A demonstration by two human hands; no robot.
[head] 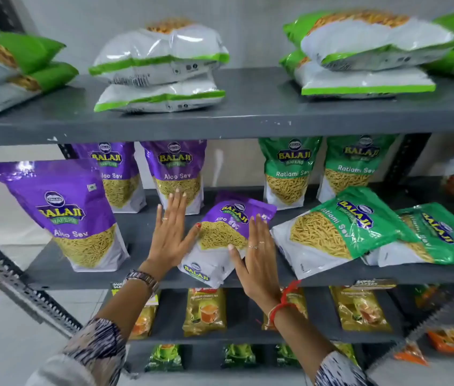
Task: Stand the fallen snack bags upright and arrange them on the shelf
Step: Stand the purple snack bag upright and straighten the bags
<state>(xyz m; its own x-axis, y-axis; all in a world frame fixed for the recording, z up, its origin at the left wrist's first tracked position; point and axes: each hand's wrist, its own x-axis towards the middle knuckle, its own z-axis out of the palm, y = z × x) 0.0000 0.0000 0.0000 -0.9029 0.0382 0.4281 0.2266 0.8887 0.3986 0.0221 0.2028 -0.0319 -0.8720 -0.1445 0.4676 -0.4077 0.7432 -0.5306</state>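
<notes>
A purple Aloo Sev bag (228, 229) lies tilted on the middle shelf (108, 280), its white bottom hanging over the front edge. My right hand (259, 257) rests on its right side, thumb across the front. My left hand (170, 235) is flat beside its left edge with fingers spread and only the thumb touching. Two green Ratlami Sev bags (340, 229) (437, 238) lie fallen to the right, overlapping. One purple bag (67, 213) stands upright at the front left. Two more purple bags (117, 174) (177, 174) and two green ones (287, 171) (354, 165) stand at the back.
The top shelf (248, 112) carries stacked white and green bags (161, 65) lying flat. Lower shelves hold yellow tea packets (205, 310) and small green packs (164, 358). A slotted metal upright (19, 285) slants at the left.
</notes>
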